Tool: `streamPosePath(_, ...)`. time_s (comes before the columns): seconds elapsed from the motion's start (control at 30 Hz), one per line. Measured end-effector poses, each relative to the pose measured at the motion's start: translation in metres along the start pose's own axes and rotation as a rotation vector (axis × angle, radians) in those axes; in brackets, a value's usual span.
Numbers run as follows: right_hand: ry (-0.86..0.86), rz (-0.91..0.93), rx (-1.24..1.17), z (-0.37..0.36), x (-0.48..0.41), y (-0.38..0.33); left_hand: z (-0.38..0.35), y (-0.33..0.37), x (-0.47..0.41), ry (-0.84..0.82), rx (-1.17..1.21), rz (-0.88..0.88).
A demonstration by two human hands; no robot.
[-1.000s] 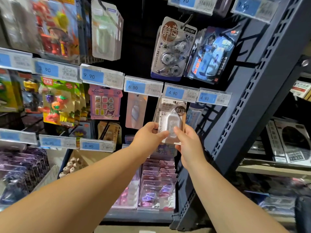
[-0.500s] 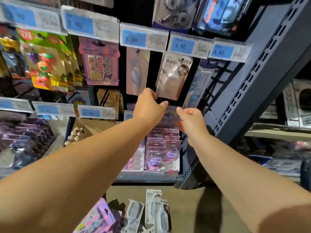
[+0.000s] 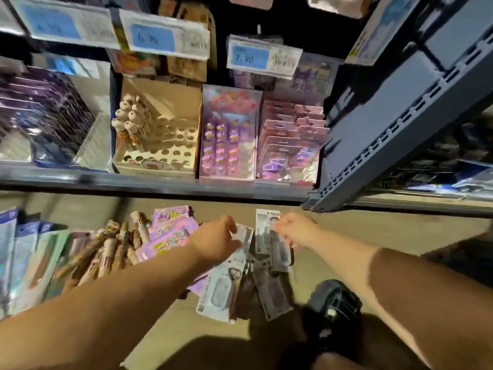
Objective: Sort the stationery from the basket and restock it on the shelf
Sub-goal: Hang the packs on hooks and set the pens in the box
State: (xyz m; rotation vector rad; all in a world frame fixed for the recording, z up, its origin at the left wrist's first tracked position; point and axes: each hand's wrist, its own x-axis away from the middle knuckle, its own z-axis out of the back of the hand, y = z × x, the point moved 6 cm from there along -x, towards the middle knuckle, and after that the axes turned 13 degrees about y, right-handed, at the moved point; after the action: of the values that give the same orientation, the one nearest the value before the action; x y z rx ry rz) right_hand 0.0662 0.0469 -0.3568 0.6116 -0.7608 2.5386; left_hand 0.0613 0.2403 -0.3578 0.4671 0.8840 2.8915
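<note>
Stationery packs (image 3: 241,265) on floor: both hands (image 3: 216,241) have dropped from the shelf (image 3: 160,180).

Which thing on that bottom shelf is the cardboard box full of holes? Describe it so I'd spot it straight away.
Start at the bottom shelf, the long ledge above the floor. The cardboard box sits under the blue 6.90 price tag, left of the pink packet tray. Unlike its full neighbours, its top is a grid of mostly empty round holes, with a few round-topped pens in the back left corner.
</note>
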Motion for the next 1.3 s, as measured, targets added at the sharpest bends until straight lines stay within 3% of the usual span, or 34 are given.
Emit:
streamPosePath(0.2,0.092,-0.274,0.024,-0.084,-0.039,0.076,-0.042,-0.038,0.023,-0.129,-0.338,-0.099)
streamPosePath(0.3,0.181,-0.341,0.024,-0.082,-0.036,0.080,-0.051,-0.037,0.024,-0.169,-0.427,-0.178)
streamPosePath(0.4,0.222,-0.399,-0.004,-0.079,-0.049,0.085,-0.052,-0.035,0.018,-0.091,-0.562,-0.347)
streamPosePath(0.5,0.191,-0.448,-0.015,-0.084,-0.060,0.087,-0.041,-0.042,0.005,0.109,-0.593,-0.437)
streamPosePath(0.6,0.154,-0.474,0.003,-0.090,-0.063,0.090,-0.029,-0.061,-0.007,0.221,-0.572,-0.379)
streamPosePath(0.77,0.178,-0.496,-0.008,-0.088,-0.061,0.088,-0.031,-0.088,-0.012,0.106,-0.527,-0.306)
streamPosePath(0.9,0.270,-0.342,-0.176,-0.080,-0.060,0.075,-0.035,-0.096,-0.013,0.072,-0.521,-0.304)
streamPosePath(1.0,0.188,-0.292,-0.346,-0.093,-0.058,0.055,-0.035,-0.101,-0.012,0.060,-0.513,-0.313)
streamPosePath(1.13,-0.004,-0.329,-0.299,-0.130,-0.054,0.025,-0.034,-0.105,-0.011,0.035,-0.514,-0.337)
streamPosePath(1.3,0.005,-0.477,-0.313,-0.154,-0.052,0.018,-0.036,-0.108,-0.009,-0.046,-0.506,-0.316)
